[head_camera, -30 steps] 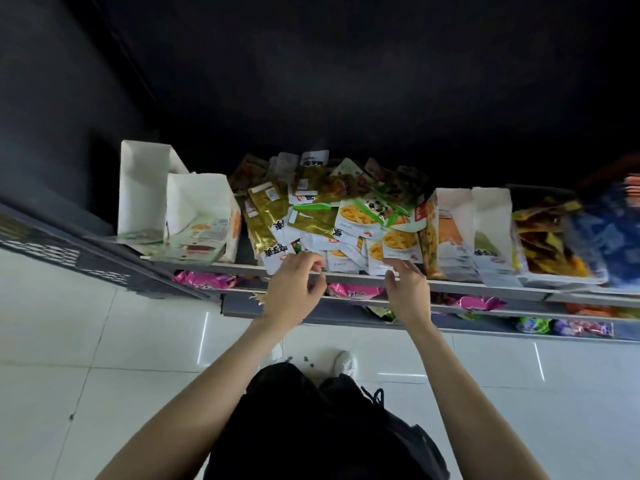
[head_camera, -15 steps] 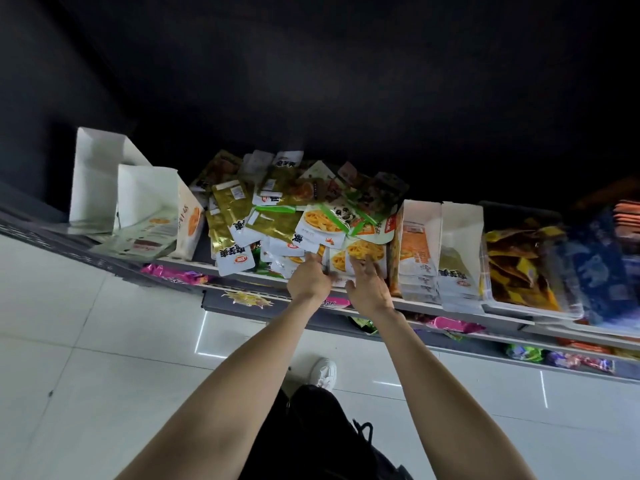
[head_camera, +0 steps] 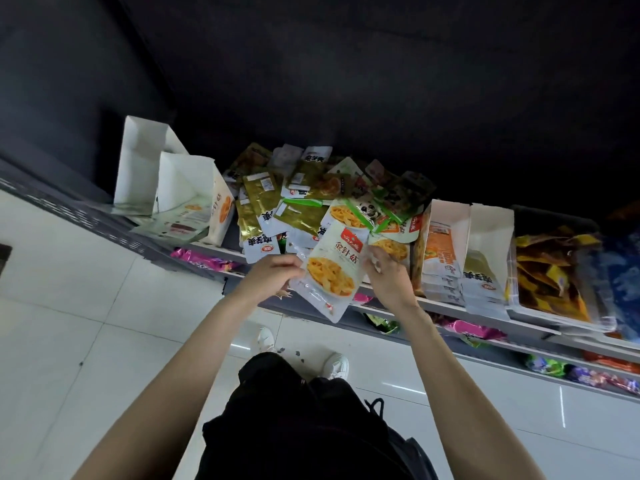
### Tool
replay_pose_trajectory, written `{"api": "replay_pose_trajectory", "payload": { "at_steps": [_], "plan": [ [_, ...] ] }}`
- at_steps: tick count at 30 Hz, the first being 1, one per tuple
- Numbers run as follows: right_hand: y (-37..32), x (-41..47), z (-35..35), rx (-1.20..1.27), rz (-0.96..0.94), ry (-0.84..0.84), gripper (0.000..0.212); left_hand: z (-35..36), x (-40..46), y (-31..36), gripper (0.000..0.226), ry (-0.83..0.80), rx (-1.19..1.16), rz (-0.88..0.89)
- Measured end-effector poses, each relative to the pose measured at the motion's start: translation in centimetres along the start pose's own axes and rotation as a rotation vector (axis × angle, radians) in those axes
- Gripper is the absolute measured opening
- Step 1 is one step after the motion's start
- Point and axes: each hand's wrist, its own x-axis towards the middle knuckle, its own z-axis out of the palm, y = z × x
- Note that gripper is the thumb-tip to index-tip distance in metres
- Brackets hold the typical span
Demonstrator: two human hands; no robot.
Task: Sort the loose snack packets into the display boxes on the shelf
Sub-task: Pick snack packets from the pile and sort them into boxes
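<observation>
Glossy white tile floor (head_camera: 86,341) (streaked with light reflections), dark wall (head_camera: 346,64) above, grey shelf unit (head_camera: 485,313).

between the fingers, the white packet (head_camera: 331,268) is showing "金针菇" under a red logo too small to read.

Snack packets and display boxes on shelf, one packet lifted.
White packet (head_camera: 333,271) with yellow food print, tilted, in front of shelf edge (head_camera: 446,308). Loose pile (head_camera: 311,202) of green/gold/white packets between two white boxes (head_camera: 187,188) left, two part-filled boxes (head_camera: 464,244) right.
</observation>
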Motion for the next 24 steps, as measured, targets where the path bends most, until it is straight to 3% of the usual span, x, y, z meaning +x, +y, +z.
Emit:
{"api": "replay_pose_trajectory", "payload": {
  "at_steps": [3, 5, 10, 14, 16, 20, 24],
  "plan": [
    [-2.9, -1.8, 0.5, 0.447, 0.111, 0.017, 0.040, -3.0, -1.8, -1.5, 0.011, 0.051, 0.288, 0.248],
    [-4.8, -2.7, 0.8, 0.601, 0.132, 0.058, 0.036, -4.9, -2.2, -2.3, 0.008, 0.193, 0.476, 0.453],
    [-10.7, -3.9, 1.0, 0.552, -0.064, 0.171, 0.019, -9.7, -2.4, -3.1, 0.029, 0.642, 0.684, 0.780],
    [-15.9, -2.9, 2.5, 0.628, -0.177, 0.312, 0.011, -14.1, -1.5, -5.2, 0.023, 0.894, 0.554, 0.755],
    [-18.1, -1.3, 3.9, 0.664, -0.220, 0.363, 0.009, -16.5, -0.6, -7.3, 0.024, 0.869, 0.581, 0.701],
    [-22.2, 3.2, 7.6, 0.560, -0.260, 0.340, 0.010, -19.4, 0.5, -9.9, 0.048, 0.476, 0.650, 0.576],
    [-24.6, 7.0, 12.5, 0.023, -0.513, 0.393, 0.005, -21.0, 2.1, -11.1, 0.054, 0.298, 0.925, 0.533]
  ]
}}
